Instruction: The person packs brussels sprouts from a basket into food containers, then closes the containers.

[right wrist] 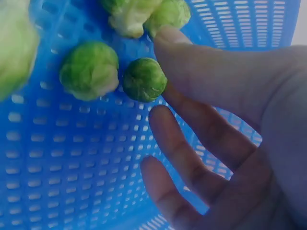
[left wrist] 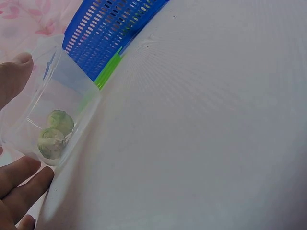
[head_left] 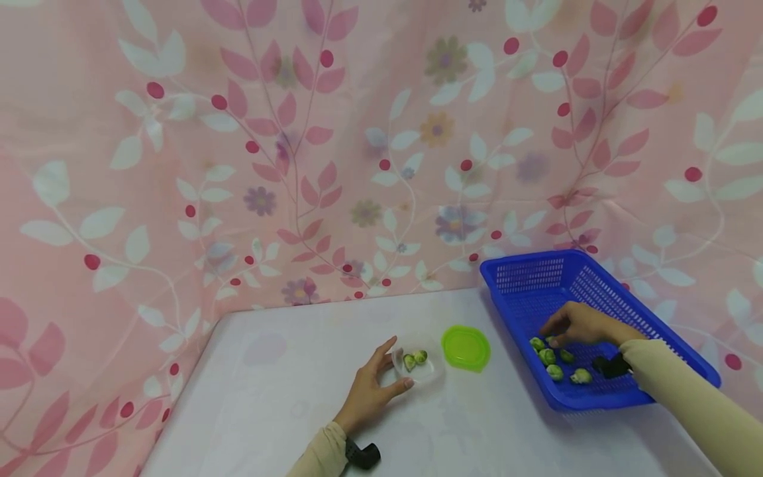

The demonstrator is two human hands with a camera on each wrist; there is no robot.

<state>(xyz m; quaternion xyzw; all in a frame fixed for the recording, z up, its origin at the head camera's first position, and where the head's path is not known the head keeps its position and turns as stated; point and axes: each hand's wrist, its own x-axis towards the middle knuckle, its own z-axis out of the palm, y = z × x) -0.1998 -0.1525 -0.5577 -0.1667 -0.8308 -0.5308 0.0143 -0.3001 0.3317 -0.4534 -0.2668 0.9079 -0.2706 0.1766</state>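
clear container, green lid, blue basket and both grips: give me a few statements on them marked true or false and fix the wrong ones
1. The green lid lies on the table. True.
2. The left grip holds the clear container. True.
3. The clear container is empty. False: two brussels sprouts lie in it.
4. The right grip is inside the blue basket. True.
5. The blue basket is on the left of the head view. False: it is on the right.
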